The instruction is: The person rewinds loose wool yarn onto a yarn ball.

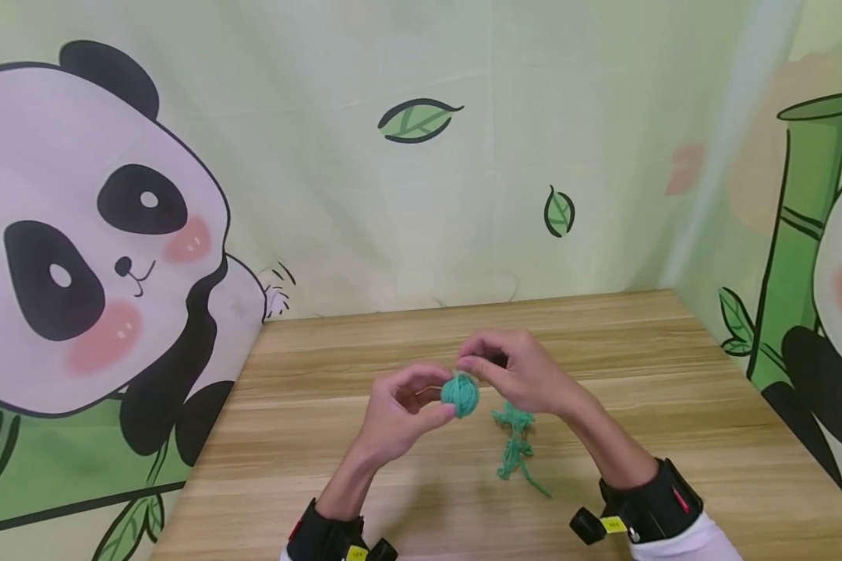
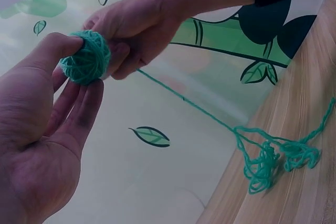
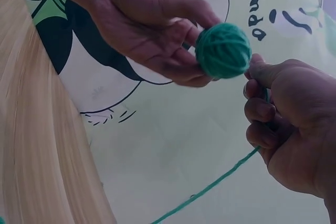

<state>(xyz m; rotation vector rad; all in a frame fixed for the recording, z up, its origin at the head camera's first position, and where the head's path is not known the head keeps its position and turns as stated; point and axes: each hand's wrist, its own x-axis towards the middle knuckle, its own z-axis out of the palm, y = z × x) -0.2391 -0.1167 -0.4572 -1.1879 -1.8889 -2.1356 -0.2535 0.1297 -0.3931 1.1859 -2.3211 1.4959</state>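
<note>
A small ball of teal yarn (image 1: 460, 395) is pinched between the thumb and fingers of my left hand (image 1: 398, 413), raised over the table. Right beside the ball, my right hand (image 1: 522, 372) grips the yarn strand (image 3: 210, 184) in curled fingers. From the right hand the strand (image 2: 184, 99) runs down to a loose, tangled heap of the same yarn (image 1: 514, 444) on the table. In the left wrist view, the tangle (image 2: 262, 166) lies in two clumps with a loose tail.
The wooden table (image 1: 267, 467) spreads under both hands. Behind it hangs a pale green backdrop (image 1: 323, 195) printed with pandas, leaves and bamboo. Black wrist cameras (image 1: 649, 499) are strapped over white sleeves (image 1: 688, 541).
</note>
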